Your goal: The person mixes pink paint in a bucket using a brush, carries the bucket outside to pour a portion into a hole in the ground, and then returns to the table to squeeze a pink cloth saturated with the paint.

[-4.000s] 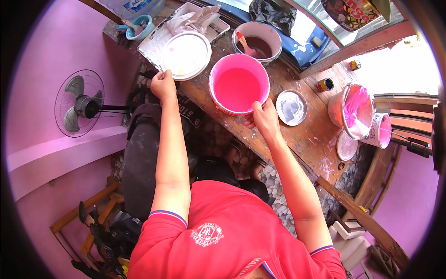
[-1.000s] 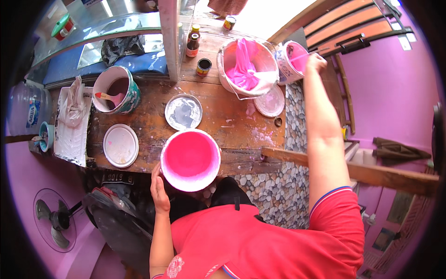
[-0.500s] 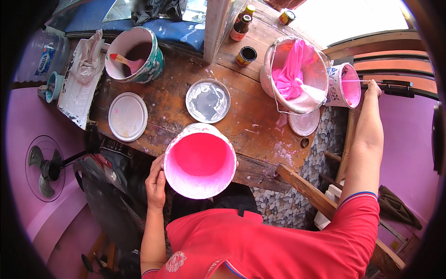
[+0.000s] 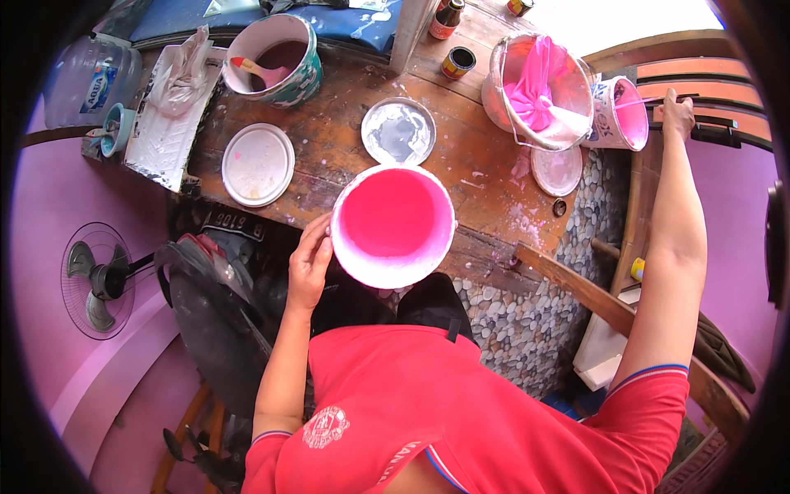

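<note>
In front of me at the table's near edge is a white paint bucket (image 4: pixel 393 276) with bright pink paint inside. My left hand (image 4: pixel 309 262) rests against its left side, fingers pressed to the wall near the rim. At the far right, my right hand (image 4: pixel 677 115) closes around a thin stick (image 4: pixel 650 100) that reaches into a small white pail (image 4: pixel 605 123) coated pink inside. Beside that pail stands a larger white bucket (image 4: pixel 498 90) with a wire handle, holding a knotted pink cloth or bag (image 4: pixel 531 103).
On the wooden table (image 4: pixel 329 123) lie a white lid (image 4: pixel 257 165), a grey-smeared lid (image 4: pixel 398 132) and a smaller lid (image 4: pixel 557 170). A green bucket (image 4: pixel 300 78) with a brush (image 4: pixel 262 72), a paint tray (image 4: pixel 173 123) and an open can (image 4: pixel 458 62) stand farther back. A slatted bench (image 4: pixel 699 74) borders the right.
The view has shifted, so the table and buckets appear higher and farther right. The stick in my right hand tilts up slightly more. My left hand stays against the pink paint bucket.
</note>
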Demonstrator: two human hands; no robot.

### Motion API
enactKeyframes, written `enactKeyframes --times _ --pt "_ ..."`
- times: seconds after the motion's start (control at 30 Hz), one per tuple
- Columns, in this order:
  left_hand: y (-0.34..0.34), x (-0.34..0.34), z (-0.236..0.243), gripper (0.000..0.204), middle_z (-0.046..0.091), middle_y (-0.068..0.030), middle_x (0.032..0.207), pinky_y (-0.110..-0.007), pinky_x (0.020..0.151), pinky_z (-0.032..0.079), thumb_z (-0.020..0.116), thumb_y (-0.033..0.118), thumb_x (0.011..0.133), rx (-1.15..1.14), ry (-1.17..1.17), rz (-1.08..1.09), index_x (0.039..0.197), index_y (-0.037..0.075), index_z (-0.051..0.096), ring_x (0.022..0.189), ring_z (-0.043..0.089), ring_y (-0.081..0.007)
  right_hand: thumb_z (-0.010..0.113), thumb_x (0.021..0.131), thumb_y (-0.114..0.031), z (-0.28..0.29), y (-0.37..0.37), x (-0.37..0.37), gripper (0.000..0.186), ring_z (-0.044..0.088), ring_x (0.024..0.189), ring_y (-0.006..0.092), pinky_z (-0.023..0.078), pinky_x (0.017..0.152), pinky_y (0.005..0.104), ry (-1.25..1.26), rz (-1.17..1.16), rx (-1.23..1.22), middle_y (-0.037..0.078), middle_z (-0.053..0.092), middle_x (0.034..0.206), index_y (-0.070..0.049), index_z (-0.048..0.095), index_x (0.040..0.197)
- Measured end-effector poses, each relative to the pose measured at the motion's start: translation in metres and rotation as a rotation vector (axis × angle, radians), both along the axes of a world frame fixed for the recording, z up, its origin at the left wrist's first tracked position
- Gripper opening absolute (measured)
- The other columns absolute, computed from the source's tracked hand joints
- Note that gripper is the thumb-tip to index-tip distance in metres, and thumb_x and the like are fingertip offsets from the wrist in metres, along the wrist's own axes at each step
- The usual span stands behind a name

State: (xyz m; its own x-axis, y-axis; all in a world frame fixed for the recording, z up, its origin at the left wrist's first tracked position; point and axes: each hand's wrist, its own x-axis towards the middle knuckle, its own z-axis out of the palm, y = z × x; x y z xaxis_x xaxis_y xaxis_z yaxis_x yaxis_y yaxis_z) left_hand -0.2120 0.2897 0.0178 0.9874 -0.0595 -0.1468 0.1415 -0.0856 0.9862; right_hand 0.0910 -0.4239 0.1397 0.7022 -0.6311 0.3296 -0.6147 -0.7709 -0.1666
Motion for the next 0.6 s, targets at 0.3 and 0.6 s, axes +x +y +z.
enactKeyframes --times 0.3,0.6 --pt "0.020 0.011 0.004 0.031 0.057 -0.0103 0.130 -0.030 0.098 0.049 0.059 0.009 0.101 -0.051 0.044 -0.134 0.129 -0.004 0.061 0.117 0.060 -0.0183 0.059 0.085 -0.054 0.096 0.084 -0.077 0.057 0.067 0.105 0.0430 0.052 0.094 0.0487 -0.300 -0.008 -0.361 0.025 0.070 0.111 -0.001 0.063 0.107" --pt "0.018 0.033 -0.007 0.040 0.056 -0.0040 0.122 -0.028 0.099 0.046 0.062 0.005 0.098 -0.415 0.156 -0.248 0.137 -0.003 0.056 0.113 0.057 -0.0121 0.067 0.093 -0.030 0.185 0.277 -0.224 0.027 0.070 0.068 0.0158 0.054 0.067 0.0302 -0.588 0.280 -0.232 0.003 0.074 0.075 -0.003 0.064 0.091"
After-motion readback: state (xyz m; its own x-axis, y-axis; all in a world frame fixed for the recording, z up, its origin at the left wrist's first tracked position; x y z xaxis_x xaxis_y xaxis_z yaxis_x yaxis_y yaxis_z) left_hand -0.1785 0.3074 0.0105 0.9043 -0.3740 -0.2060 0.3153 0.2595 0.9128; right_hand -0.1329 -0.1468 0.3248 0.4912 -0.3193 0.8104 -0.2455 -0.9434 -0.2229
